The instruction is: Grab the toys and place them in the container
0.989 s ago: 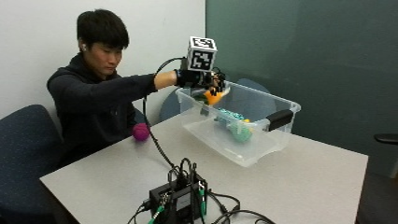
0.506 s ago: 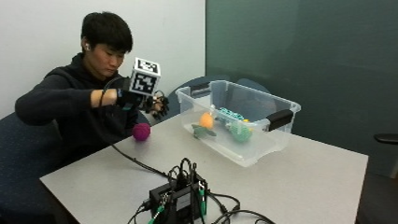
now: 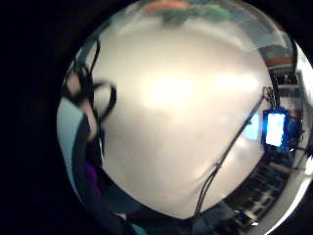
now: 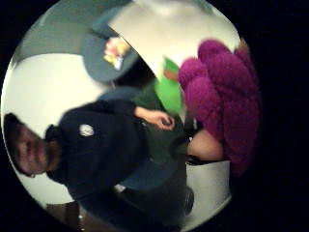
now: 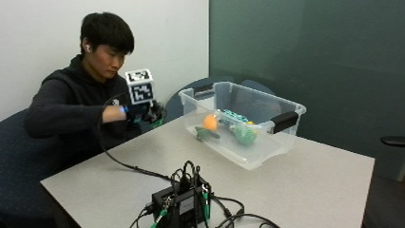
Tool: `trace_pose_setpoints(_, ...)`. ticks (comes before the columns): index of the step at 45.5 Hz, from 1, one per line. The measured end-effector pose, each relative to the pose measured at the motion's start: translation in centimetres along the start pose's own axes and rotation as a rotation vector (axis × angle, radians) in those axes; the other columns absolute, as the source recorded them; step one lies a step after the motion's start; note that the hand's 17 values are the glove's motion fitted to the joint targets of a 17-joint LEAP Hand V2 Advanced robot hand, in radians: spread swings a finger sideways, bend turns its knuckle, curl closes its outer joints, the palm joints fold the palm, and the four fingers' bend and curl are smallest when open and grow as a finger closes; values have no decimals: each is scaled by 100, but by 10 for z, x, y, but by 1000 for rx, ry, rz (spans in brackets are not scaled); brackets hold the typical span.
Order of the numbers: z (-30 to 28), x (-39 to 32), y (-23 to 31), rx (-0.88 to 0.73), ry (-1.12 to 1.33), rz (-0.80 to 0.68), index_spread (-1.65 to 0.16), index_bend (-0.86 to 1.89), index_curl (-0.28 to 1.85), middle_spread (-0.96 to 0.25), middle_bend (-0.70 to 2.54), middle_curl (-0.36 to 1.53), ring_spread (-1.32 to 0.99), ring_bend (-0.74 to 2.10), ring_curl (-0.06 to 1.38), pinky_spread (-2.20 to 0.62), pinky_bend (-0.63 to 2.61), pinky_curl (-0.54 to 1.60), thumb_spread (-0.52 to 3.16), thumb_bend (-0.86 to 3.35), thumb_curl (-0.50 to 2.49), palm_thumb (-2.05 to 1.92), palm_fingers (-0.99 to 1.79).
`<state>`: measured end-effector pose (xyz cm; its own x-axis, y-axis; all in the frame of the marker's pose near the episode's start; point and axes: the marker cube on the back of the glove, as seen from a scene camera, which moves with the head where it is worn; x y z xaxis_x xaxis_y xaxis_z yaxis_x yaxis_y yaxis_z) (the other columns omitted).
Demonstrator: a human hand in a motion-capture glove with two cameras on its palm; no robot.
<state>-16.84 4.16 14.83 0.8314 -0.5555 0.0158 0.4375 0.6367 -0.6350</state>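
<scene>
The gloved right hand (image 5: 147, 113) sits low at the table's (image 5: 297, 190) near edge, a purple knitted toy (image 4: 222, 101) close against its palm; whether its fingers curl round it cannot be told. Beside the hand stands the clear container (image 5: 278, 142), holding an orange toy (image 5: 210, 121) and green toys (image 5: 244, 134).

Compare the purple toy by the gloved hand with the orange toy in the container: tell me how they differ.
Place: the purple toy sits close against the palm of the right hand at the table's edge, outside the bin; the orange toy lies inside the clear container.
Colour: one is purple, the other orange.
Surface: the purple toy looks fuzzy and lobed; the orange toy looks smooth and rounded, though it is small in the outside view.
Both are small toys.
</scene>
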Motion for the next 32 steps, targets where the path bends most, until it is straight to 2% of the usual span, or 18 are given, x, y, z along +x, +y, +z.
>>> trace_pose_setpoints(1,-20,2,-10,76,-9,6,-18,5,19,-15,64,60,-29,118,45,-31,112,40,127,14,44,47,101)
trace_pose_setpoints(3,-60,2,-30,208,-13,-7,-17,9,20,-15,74,64,-29,126,49,-32,114,43,122,15,47,53,116)
trace_pose_setpoints(5,-97,3,-52,319,-25,0,-16,13,21,-16,79,66,-28,127,51,-34,115,45,118,15,49,55,116)
trace_pose_setpoints(8,-152,19,-90,467,-94,83,-15,16,22,-16,83,68,-27,135,54,-35,114,47,113,15,52,58,120)
trace_pose_setpoints(11,-184,36,-130,546,-112,193,-14,17,23,-16,86,69,-26,137,56,-36,115,49,109,14,54,59,119)
trace_pose_setpoints(15,-189,64,-175,537,-85,351,-13,18,24,-16,90,71,-26,134,55,-37,116,50,104,11,57,60,115)
trace_pose_setpoints(18,-167,90,-198,412,-53,498,-13,15,23,-16,89,71,-26,133,55,-38,117,50,104,9,58,59,108)
trace_pose_setpoints(22,-132,100,-205,252,-92,521,-13,8,22,-17,78,69,-27,127,54,-38,119,52,119,4,52,48,73)
trace_pose_setpoints(23,-126,99,-203,251,-108,512,-12,15,24,-15,60,64,-26,107,49,-32,109,49,119,-3,48,37,9)
trace_pose_setpoints(24,-123,100,-200,262,-122,506,-12,24,32,-13,56,66,-23,98,53,-27,109,56,119,-6,46,31,-17)
trace_pose_setpoints(26,-119,102,-193,294,-140,500,-12,27,32,-11,50,61,-20,83,49,-21,106,53,120,-7,44,24,-23)
trace_pose_setpoints(32,-124,118,-152,378,-146,482,-13,25,29,-8,38,53,-17,61,31,-11,95,39,123,-4,40,15,-8)
